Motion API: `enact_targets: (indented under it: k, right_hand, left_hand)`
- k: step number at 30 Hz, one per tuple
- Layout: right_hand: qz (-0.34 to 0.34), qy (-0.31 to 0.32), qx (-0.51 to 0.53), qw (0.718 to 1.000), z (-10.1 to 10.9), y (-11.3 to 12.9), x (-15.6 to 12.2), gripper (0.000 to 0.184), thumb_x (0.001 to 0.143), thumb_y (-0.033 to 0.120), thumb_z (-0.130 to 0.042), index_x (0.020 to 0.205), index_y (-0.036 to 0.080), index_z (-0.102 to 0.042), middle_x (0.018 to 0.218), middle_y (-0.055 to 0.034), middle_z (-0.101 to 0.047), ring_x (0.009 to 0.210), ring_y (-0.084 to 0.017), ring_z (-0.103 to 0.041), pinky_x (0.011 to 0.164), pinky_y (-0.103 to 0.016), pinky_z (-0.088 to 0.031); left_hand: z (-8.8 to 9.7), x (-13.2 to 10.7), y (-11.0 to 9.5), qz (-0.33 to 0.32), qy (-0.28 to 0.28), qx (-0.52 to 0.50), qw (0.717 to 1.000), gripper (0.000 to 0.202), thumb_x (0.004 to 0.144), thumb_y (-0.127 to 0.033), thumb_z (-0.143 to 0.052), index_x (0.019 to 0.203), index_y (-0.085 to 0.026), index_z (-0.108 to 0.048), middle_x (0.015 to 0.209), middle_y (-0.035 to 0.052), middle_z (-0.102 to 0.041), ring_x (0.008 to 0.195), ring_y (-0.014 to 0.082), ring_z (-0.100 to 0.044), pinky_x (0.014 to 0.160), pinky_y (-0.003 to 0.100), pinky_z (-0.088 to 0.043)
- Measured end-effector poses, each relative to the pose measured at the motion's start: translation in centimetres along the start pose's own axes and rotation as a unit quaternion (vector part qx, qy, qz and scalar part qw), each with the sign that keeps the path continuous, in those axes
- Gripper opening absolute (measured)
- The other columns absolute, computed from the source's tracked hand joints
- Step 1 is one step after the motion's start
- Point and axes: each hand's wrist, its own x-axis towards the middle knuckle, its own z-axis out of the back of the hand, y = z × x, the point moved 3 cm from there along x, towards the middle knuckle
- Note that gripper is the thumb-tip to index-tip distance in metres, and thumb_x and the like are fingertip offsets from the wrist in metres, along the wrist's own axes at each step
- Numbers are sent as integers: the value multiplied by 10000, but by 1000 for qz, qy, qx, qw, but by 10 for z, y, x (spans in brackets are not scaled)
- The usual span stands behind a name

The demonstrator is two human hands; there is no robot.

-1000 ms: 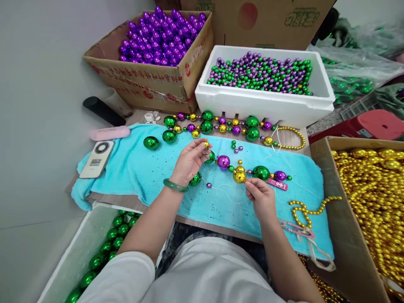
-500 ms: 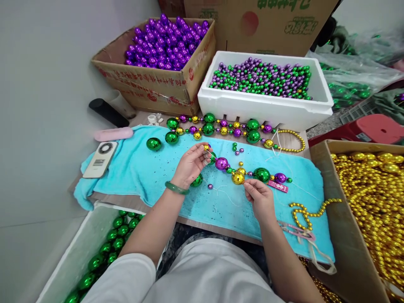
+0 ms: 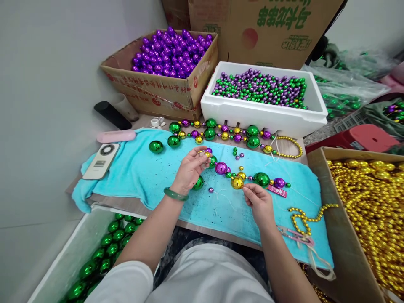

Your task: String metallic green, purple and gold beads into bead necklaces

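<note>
My left hand (image 3: 192,169), a green bangle at its wrist, pinches a small gold bead (image 3: 207,155) on a thin string. A purple bead (image 3: 208,150) shows just behind those fingertips. My right hand (image 3: 259,203) grips the edge of a large gold bead (image 3: 237,182) between thumb and finger. Between the hands are a large purple bead (image 3: 221,168) and a green bead partly behind my left fingers. To the right, the strand goes on with a big green bead (image 3: 261,179) and a purple bead (image 3: 279,182). Another green bead (image 3: 198,183) lies under my left hand.
A turquoise towel (image 3: 132,168) covers the table. Two finished-looking bead rows (image 3: 210,133) lie behind. A foam box (image 3: 261,111) of small beads and a carton (image 3: 151,94) of purple beads stand at the back. Gold strands fill a carton (image 3: 347,227) on the right; pink-handled snips (image 3: 296,236) lie nearby.
The view has tilted slightly, so the scene sits lower. My left fingers have shifted around the small gold bead, and the purple bead beside them shows more. My right hand keeps its pinch.
</note>
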Motion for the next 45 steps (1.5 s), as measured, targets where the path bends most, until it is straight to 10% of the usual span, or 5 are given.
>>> enact_targets:
  k: [15,22,34,41,45]
  right_hand:
    - [-69,114,8,991,-1,-23,-1,377,683,499,-746,818,185,-585,613,10,-616,450,-89,-464,402,-208,-312]
    - [143,-27,-184,972,14,8,-2,222,776,379,-676,890,190,-700,682,-11,-642,521,-107,-453,522,-263,-392]
    - [144,128,-72,979,-20,44,-3,165,757,361,-694,805,203,-692,781,-42,-708,541,-111,-530,458,-242,-394]
    - [89,158,-24,983,-1,21,5,223,735,395,-737,771,185,-669,603,-12,-645,503,-125,-545,450,-252,-422]
    - [134,113,48,983,15,16,-1,161,810,355,-693,857,201,-683,515,29,-557,461,-107,-479,440,-241,-361]
  left_hand:
    - [-11,-3,6,-58,-7,159,986,179,674,-296,-808,748,-159,-722,813,41,-708,733,126,-617,655,238,-494]
    - [-54,-16,-6,-129,81,248,957,114,761,-252,-751,714,-165,-695,691,20,-669,653,117,-588,622,237,-474]
    - [-114,-37,-21,-158,154,190,957,77,787,-186,-733,743,-170,-671,703,-7,-646,667,106,-605,645,238,-491]
    - [-97,-36,-4,-190,113,156,963,172,868,-374,-654,884,-202,-643,846,23,-676,797,139,-640,753,278,-528]
    - [-70,-36,35,-155,218,296,917,430,853,-415,-668,1231,-235,-570,1247,110,-632,1149,241,-596,966,379,-465]
